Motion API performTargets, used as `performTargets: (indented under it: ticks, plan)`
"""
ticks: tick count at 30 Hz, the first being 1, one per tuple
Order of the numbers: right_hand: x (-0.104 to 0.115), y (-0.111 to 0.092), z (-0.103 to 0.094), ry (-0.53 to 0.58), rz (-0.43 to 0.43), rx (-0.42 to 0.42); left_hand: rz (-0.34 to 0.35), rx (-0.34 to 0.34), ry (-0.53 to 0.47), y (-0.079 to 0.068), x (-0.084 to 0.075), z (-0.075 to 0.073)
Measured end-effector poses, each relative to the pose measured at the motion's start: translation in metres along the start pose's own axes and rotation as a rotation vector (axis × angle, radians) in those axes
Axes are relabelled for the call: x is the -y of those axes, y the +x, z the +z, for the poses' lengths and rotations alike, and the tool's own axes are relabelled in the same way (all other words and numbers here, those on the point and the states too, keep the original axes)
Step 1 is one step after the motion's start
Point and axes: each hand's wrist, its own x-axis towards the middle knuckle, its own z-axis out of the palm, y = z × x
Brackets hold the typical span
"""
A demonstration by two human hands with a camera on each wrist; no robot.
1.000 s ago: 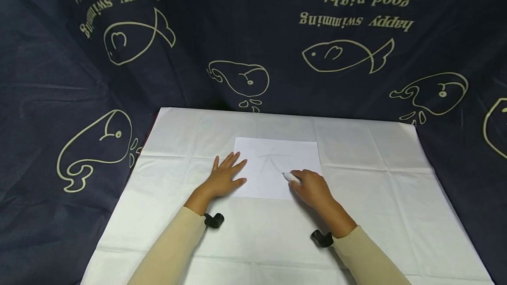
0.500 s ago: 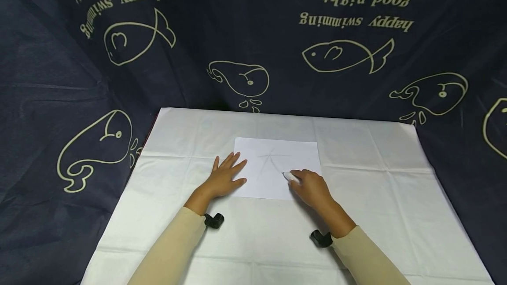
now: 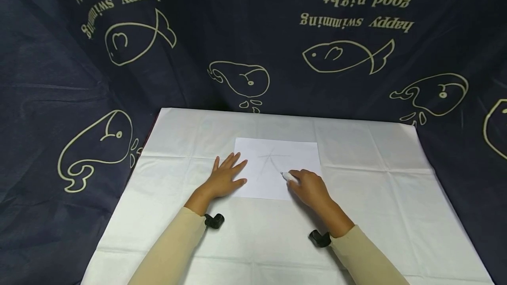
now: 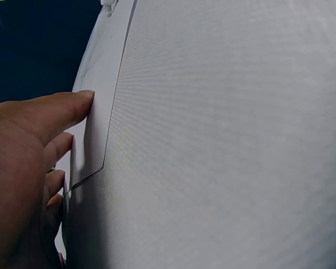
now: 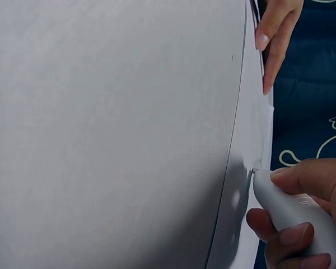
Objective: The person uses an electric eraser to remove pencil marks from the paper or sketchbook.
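A white sheet of paper (image 3: 303, 153) lies on the cloth-covered table, bearing faint grey strokes (image 3: 275, 162) that cross like part of a star. With fingers spread, my left hand (image 3: 222, 180) rests on the sheet's left edge; the left wrist view shows its thumb (image 4: 73, 106) over the paper near a corner. My right hand (image 3: 310, 190) grips a thick white pen (image 5: 288, 207) with a small narrow tip, thumb on top and fingers curled beneath. The pen's tip is right at the paper, by the lower end of the slanting right stroke. The hand hides the sheet's lower right corner.
A creased white cloth (image 3: 356, 144) covers the table around the sheet. Behind and to the left hangs a dark blue curtain (image 3: 285, 91) printed with fish and whales. Small black devices (image 3: 214, 221) are worn at both wrists.
My right hand and the pen have shifted very slightly to the left across the paper. The left hand stays in place on the sheet.
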Motion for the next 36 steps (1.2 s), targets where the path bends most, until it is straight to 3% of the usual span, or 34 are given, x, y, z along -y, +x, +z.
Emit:
performTargets:
  ticks: [36]
  plan:
    - [0.0021,0.0003,-0.0011,0.000,0.005,-0.006,-0.003,0.009,-0.008,-0.0002,-0.0002,0.0000]
